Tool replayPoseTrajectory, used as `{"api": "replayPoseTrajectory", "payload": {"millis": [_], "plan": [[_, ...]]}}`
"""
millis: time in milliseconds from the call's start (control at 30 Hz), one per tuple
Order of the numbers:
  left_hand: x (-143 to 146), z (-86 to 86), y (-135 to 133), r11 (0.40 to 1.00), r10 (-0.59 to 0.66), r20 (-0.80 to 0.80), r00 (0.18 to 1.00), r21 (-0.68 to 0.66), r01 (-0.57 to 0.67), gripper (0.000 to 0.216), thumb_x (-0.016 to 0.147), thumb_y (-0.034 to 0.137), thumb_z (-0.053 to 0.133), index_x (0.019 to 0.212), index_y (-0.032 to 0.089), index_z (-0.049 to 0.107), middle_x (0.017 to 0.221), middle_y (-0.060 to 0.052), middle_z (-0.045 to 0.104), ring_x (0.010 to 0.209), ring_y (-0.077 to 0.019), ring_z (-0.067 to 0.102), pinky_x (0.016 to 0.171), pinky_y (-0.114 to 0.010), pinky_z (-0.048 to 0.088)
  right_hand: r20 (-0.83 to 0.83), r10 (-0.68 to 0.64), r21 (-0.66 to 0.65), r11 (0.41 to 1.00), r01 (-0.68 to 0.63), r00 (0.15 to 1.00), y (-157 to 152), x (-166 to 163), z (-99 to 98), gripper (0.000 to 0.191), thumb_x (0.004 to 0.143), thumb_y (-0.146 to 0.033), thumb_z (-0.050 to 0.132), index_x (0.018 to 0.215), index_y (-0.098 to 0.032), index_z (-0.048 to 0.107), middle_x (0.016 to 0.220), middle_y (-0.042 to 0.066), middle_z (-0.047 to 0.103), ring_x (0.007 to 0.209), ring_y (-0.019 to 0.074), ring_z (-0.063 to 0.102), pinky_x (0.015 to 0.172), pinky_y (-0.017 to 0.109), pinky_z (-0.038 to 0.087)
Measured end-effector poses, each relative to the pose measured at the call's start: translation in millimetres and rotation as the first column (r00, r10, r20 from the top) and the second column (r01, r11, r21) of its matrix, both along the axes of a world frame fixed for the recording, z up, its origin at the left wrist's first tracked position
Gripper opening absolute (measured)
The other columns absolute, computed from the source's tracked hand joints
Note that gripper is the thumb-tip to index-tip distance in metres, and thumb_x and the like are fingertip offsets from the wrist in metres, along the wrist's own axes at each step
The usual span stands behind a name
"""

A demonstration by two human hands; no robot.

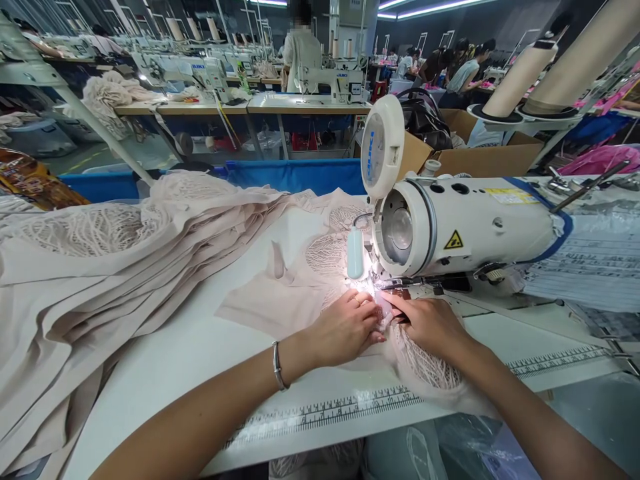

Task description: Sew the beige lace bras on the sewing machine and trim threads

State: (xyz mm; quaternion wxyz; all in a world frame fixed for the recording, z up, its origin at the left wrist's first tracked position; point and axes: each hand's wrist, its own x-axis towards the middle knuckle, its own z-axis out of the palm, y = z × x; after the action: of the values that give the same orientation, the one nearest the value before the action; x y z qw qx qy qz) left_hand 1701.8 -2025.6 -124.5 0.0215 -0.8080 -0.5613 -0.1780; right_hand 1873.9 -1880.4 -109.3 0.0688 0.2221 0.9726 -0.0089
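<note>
A pale pink garment piece with lace panels (324, 255) lies under the lit needle area of a white sewing machine (465, 223). My left hand (350, 327) is closed on the cloth just in front of the needle, fingers curled down. My right hand (433, 327) grips the same garment at the needle's right, its index finger pointing in toward the lit spot. Something dark shows under the right fingers, too hidden to name. A lace part of the garment hangs below the right hand toward the table's front edge. The needle itself is lost in glare.
A layered pile of matching garment pieces (200, 247) covers the table's left side. A printed ruler strip (340, 405) runs along the front edge. Thread cones (520, 77) stand at the upper right, near papers (585, 263). Other people sit or stand at machines behind.
</note>
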Motion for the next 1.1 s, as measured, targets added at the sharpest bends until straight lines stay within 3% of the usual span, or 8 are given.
{"api": "replayPoseTrajectory", "payload": {"millis": [233, 467, 667, 900, 1100], "plan": [[-7, 2.3, -1, 0.999, 0.031, -0.062, 0.998, 0.021, -0.030, 0.048, 0.105, 0.050, 0.037, 0.099, 0.012, 0.065, 0.093, -0.010, 0.067, 0.095, -0.0252, 0.058, 0.091, -0.042, 0.042, -0.151, 0.074, 0.001, 0.997, -0.075, 0.986, 6, 0, -7.8, 0.062, 0.080, -0.014, 0.052, 0.139, -0.030, 0.062, 0.110, 0.001, 0.078, 0.099, 0.0250, 0.073, 0.079, 0.034, 0.052], [-8, 3.6, 0, 0.997, 0.065, -0.075, 0.995, 0.034, -0.063, 0.045, 0.106, 0.047, 0.038, 0.092, 0.014, 0.065, 0.104, -0.010, 0.068, 0.101, -0.0257, 0.058, 0.097, -0.045, 0.035, -0.109, 0.033, -0.015, 0.999, -0.035, 0.993, 7, -2, -5.6, 0.064, 0.080, -0.011, 0.051, 0.140, -0.032, 0.062, 0.110, -0.002, 0.078, 0.097, 0.0252, 0.074, 0.075, 0.036, 0.055], [-10, 0.4, -1, 0.995, 0.073, -0.111, 0.991, 0.080, -0.064, 0.049, 0.107, 0.050, 0.032, 0.109, 0.012, 0.064, 0.097, -0.008, 0.068, 0.094, -0.0243, 0.059, 0.100, -0.047, 0.030, -0.195, 0.082, -0.015, 0.996, -0.086, 0.977, 9, -2, -4.3, 0.045, 0.086, -0.019, 0.058, 0.127, -0.031, 0.072, 0.115, 0.001, 0.077, 0.101, 0.0229, 0.073, 0.078, 0.031, 0.056], [-10, -1.4, -1, 0.991, 0.103, -0.115, 0.988, 0.095, -0.092, 0.044, 0.106, 0.048, 0.039, 0.104, 0.013, 0.065, 0.112, -0.012, 0.068, 0.117, -0.0290, 0.056, 0.106, -0.049, 0.027, -0.185, 0.075, -0.109, 0.989, -0.097, 0.980, 14, -2, -4.0, 0.057, 0.083, -0.009, 0.053, 0.135, -0.029, 0.066, 0.119, 0.002, 0.075, 0.106, 0.0220, 0.071, 0.085, 0.033, 0.057], [-11, -1.1, -1, 0.992, 0.110, -0.121, 0.987, 0.067, -0.103, 0.049, 0.106, 0.052, 0.035, 0.114, 0.013, 0.063, 0.114, -0.013, 0.069, 0.114, -0.0299, 0.060, 0.110, -0.055, 0.024, -0.222, 0.131, -0.074, 0.986, -0.150, 0.966, 20, 0, -13.5, 0.046, 0.090, -0.011, 0.052, 0.127, -0.031, 0.071, 0.117, 0.002, 0.076, 0.103, 0.0203, 0.071, 0.089, 0.033, 0.056]]}}
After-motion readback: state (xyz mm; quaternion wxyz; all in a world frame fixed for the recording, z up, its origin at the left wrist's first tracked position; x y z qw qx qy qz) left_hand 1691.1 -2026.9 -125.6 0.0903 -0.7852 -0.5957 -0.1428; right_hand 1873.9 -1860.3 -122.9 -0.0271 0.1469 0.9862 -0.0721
